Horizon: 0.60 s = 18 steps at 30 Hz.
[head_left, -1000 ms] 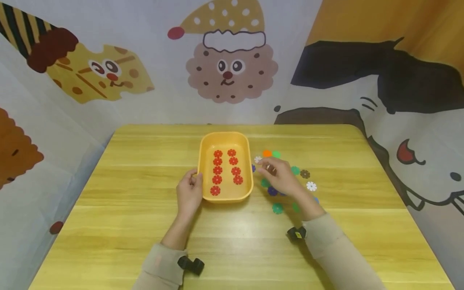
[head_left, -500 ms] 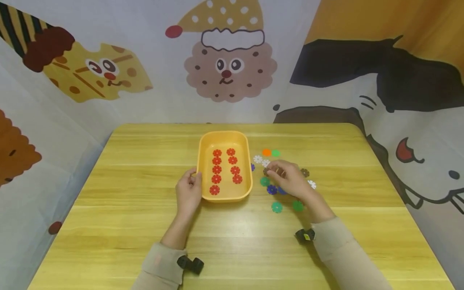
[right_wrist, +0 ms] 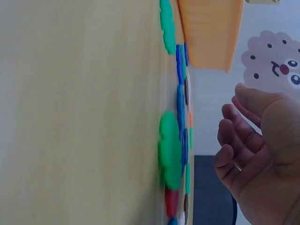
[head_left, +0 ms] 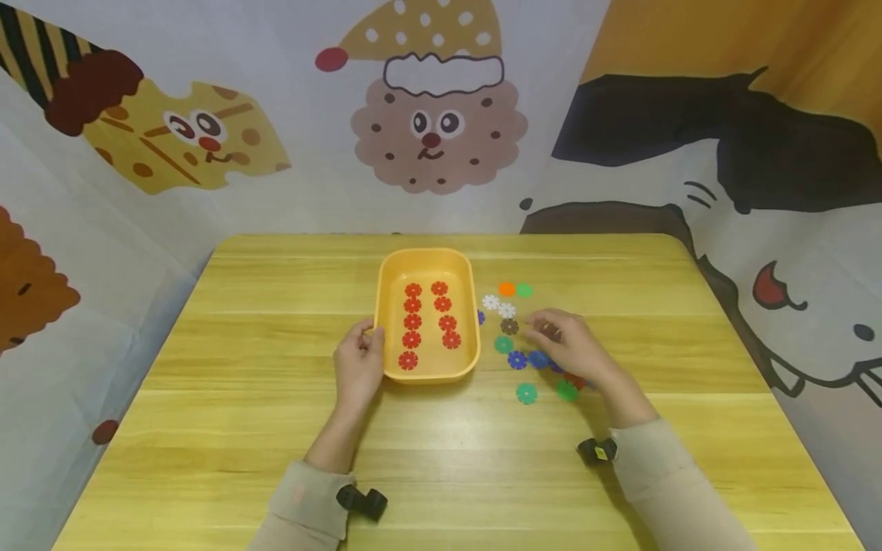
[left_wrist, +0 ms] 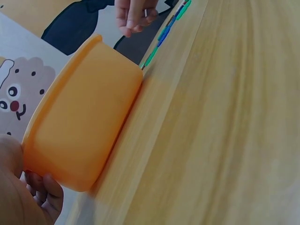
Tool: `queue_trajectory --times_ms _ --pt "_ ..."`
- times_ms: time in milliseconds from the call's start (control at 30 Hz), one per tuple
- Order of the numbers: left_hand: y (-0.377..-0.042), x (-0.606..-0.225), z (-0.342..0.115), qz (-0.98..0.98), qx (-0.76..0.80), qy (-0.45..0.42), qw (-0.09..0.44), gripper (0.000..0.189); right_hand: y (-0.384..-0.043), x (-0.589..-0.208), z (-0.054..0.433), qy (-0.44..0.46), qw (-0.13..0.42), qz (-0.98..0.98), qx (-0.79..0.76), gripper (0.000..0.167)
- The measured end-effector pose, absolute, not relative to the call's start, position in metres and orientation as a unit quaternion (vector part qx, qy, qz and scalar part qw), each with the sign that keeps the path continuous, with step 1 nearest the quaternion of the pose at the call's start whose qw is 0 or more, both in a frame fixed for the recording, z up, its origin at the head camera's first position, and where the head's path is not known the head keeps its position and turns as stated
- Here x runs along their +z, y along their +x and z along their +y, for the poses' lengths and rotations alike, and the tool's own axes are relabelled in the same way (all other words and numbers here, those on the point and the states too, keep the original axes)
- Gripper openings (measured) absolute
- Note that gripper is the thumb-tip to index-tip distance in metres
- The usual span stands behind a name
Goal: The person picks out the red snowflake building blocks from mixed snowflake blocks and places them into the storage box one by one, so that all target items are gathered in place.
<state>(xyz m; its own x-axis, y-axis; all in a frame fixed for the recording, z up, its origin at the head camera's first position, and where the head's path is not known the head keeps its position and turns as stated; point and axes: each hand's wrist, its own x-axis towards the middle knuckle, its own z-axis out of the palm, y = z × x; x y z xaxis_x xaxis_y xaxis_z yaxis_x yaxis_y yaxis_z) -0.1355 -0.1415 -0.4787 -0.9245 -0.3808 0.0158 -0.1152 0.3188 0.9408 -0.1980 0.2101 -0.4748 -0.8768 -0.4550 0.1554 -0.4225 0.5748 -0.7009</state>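
My left hand (head_left: 360,363) grips the left side of a yellow-orange plastic tray (head_left: 429,369), thumb at the rim and fingers curled against the outer wall (left_wrist: 84,117). Inside the tray lie several red snowflake discs (head_left: 412,322) in two columns. To the right of the tray, my right hand (head_left: 568,340) hovers over loose snowflake discs with its fingers loosely bent. The right wrist view shows nothing in that hand (right_wrist: 258,145). Closest to its fingertips is a brown disc (head_left: 509,327). A red disc (head_left: 574,379) is partly hidden under the hand.
Around the right hand lie white (head_left: 491,302), orange (head_left: 507,289), blue (head_left: 517,360), teal (head_left: 527,393) and green (head_left: 567,391) discs. They lie flat on a wood-grain table (head_left: 441,474). A cartoon-printed cloth (head_left: 441,214) stands behind the table.
My right hand has moved right, away from the tray, uncovering a white and a brown disc. It now covers discs farther right. The left hand and tray stay in place.
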Motion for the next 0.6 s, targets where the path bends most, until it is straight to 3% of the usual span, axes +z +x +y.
queue_trajectory --times_ms 300,600 --pt "-0.135 -0.478 -0.141 -0.802 -0.565 0.151 0.120 0.035 -0.193 -0.474 0.233 -0.249 0.045 0.892 -0.374 0.021" --pt "-0.135 -0.478 -0.142 -0.803 -0.563 0.152 0.118 0.034 -0.186 -0.473 0.251 -0.248 0.108 0.889 -0.370 0.022"
